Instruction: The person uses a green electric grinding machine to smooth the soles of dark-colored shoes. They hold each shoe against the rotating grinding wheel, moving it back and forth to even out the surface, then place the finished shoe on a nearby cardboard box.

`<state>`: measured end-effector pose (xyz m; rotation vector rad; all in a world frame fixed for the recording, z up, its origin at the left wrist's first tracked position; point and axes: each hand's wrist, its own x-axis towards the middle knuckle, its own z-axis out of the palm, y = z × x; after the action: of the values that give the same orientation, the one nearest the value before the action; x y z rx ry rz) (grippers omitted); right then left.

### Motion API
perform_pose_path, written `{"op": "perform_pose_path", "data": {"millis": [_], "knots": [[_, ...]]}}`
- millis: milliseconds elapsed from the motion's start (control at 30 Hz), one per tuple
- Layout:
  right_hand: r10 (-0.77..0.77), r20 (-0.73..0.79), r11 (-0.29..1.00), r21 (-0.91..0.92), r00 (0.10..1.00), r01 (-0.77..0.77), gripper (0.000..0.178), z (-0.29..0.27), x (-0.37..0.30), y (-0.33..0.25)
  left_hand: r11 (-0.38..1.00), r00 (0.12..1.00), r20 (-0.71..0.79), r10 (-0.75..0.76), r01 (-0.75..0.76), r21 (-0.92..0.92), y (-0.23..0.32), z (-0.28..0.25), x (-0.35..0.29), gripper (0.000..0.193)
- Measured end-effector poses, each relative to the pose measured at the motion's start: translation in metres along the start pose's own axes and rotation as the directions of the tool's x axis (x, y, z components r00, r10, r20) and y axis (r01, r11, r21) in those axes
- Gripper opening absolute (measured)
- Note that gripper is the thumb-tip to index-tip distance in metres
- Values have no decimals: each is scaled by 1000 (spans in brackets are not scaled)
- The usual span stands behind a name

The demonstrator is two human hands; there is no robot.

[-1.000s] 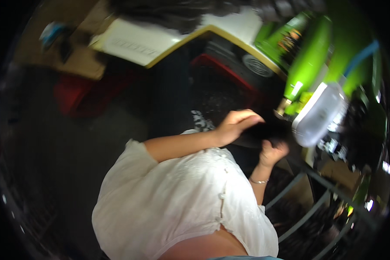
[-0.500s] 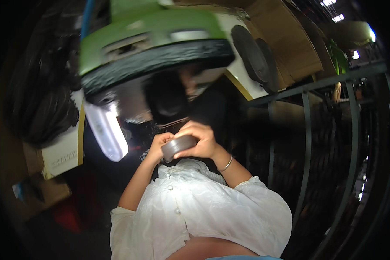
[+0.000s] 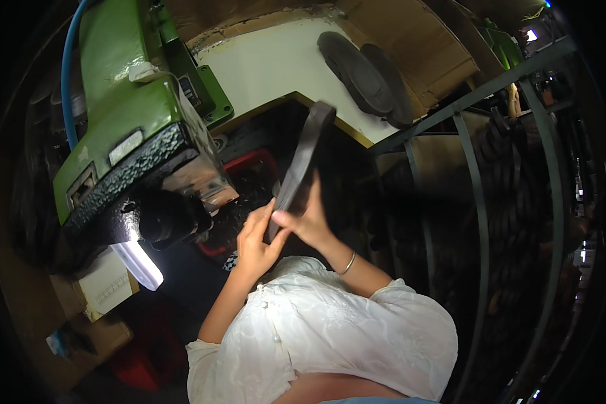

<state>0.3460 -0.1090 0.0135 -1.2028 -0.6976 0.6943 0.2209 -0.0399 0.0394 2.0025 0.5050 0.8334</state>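
Observation:
Between both hands is a long dark grey shoe sole [image 3: 306, 153], held edge-on with its far end pointing up and to the right. My left hand [image 3: 254, 244] grips the near end from the left, thumb on one side and fingers on the other. From the right, my right hand [image 3: 310, 219] presses its thumb against the same end; its other fingers are partly hidden behind the sole and slightly blurred. To the left of the hands stands a green machine [image 3: 124, 128] with a dark textured edge and a black round part underneath.
Two more dark soles [image 3: 357, 71] overlap on the white tabletop [image 3: 262, 67], beside cardboard [image 3: 414, 34]. A lit white lamp [image 3: 140, 266] hangs below the machine. Behind the sole is a red bin [image 3: 259, 160]. Metal rails [image 3: 479, 195] run along the right, with stacked dark pieces beyond.
The sole has swung from lying low and foreshortened to stretching away from me. My right hand has shifted its hold. The machine now appears farther left as the view has turned.

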Motion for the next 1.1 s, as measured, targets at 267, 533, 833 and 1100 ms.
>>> {"op": "perform_pose_path", "data": {"millis": [267,533,833,1100], "knots": [[-519,-378,340,-914,766,-221,104,-146,138,-108,928,929,30,-369,367,55,-50,-32,-37,12],[-698,-7,138,-982,716,126,53,-201,181,-110,892,901,-385,-198,328,310,-107,-96,-59,21],[-501,257,267,-862,826,430,29,-76,103,-44,243,707,-684,179,642,727,-70,-298,3,48],[-379,301,511,-721,875,469,21,-43,79,-19,502,808,-537,242,369,782,-50,-332,-36,36]]}}
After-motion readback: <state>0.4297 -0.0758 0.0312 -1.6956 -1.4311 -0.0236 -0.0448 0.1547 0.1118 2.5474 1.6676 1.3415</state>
